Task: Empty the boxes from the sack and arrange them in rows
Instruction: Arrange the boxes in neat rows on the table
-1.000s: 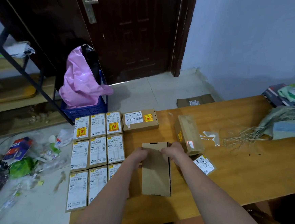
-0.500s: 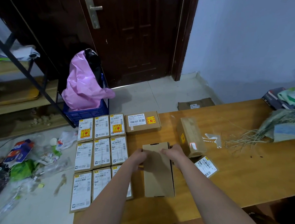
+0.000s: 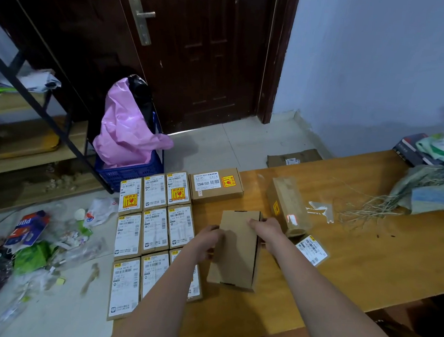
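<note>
A plain brown box [image 3: 237, 249] lies flat (blank side up) on the tabletop [image 3: 367, 262] — left hand [image 3: 208, 240] grips its left edge, right hand [image 3: 265, 229] its right edge — just beside the labelled boxes [image 3: 155, 229] in rows.

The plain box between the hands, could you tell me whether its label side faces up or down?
No label faces up: the plain box shows bare cardboard between the left hand and right hand. Its underside is hidden.

A dark wooden door [image 3: 198, 46] meets a pale blue wall [image 3: 370, 60] above a littered tiled floor [image 3: 243, 148].
</note>
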A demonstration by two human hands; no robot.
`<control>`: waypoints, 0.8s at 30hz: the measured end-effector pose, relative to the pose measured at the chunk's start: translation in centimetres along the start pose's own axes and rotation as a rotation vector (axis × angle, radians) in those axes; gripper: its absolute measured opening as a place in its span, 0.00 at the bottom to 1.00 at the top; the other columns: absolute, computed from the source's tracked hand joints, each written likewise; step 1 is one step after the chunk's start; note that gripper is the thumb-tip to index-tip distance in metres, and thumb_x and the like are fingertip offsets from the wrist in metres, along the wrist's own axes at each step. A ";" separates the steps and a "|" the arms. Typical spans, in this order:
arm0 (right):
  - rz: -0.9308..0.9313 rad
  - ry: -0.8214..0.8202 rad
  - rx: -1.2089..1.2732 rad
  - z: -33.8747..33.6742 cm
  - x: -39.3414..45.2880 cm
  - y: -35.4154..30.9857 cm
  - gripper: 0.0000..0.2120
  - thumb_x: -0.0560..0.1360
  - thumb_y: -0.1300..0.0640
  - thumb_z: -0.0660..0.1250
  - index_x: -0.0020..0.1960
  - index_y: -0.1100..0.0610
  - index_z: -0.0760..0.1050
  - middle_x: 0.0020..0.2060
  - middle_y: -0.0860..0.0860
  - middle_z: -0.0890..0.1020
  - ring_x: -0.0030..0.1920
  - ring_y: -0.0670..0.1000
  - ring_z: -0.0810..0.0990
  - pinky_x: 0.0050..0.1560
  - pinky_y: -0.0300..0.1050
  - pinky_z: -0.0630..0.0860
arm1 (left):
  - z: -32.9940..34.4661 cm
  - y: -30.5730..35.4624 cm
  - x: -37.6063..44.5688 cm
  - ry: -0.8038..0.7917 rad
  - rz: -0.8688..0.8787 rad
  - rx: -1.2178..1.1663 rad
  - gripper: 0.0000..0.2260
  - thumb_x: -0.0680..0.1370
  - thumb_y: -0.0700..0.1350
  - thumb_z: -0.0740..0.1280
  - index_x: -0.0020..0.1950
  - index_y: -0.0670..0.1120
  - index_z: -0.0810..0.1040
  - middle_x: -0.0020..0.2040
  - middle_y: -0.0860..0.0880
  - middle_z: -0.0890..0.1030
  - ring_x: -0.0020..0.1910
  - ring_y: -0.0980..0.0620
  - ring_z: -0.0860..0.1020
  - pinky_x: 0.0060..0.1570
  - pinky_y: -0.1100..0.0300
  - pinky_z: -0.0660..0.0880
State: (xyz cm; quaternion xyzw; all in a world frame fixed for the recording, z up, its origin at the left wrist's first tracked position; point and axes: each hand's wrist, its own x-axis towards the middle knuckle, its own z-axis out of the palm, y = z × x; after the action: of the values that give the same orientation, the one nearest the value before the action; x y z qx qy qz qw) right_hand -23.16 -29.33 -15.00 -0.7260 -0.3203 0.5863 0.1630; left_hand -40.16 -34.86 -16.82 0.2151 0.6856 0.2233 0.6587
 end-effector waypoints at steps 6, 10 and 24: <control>0.014 0.098 0.099 -0.6 0.3 -0.1 0.33 0.73 0.52 0.71 0.72 0.59 0.61 0.61 0.57 0.76 0.59 0.60 0.76 0.55 0.56 0.78 | -0.9 -0.1 -0.8 -0.054 0.074 -0.032 0.14 0.82 0.47 0.61 0.66 0.55 0.77 0.64 0.45 0.73 0.60 0.45 0.72 0.59 0.48 0.73; 0.090 0.098 0.197 -1.3 0.1 -1.0 0.21 0.77 0.57 0.64 0.67 0.59 0.65 0.58 0.57 0.73 0.55 0.61 0.72 0.38 0.53 0.78 | -2.2 -0.2 -1.6 -0.084 0.140 -0.154 0.12 0.82 0.51 0.63 0.57 0.52 0.85 0.64 0.41 0.77 0.61 0.40 0.75 0.52 0.49 0.79; 0.220 0.056 0.103 -2.2 -0.4 -1.9 0.11 0.80 0.56 0.55 0.58 0.60 0.69 0.44 0.59 0.75 0.36 0.58 0.75 0.32 0.51 0.78 | -4.1 0.0 -2.2 -0.189 0.343 0.048 0.29 0.69 0.44 0.78 0.67 0.50 0.71 0.63 0.45 0.75 0.62 0.46 0.76 0.62 0.46 0.77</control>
State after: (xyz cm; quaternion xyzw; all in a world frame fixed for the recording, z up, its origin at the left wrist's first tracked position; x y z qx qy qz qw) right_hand -21.63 -27.86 -12.95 -0.7634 -0.2037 0.5959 0.1437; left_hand -44.18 -36.21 -14.89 0.3644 0.5793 0.2946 0.6670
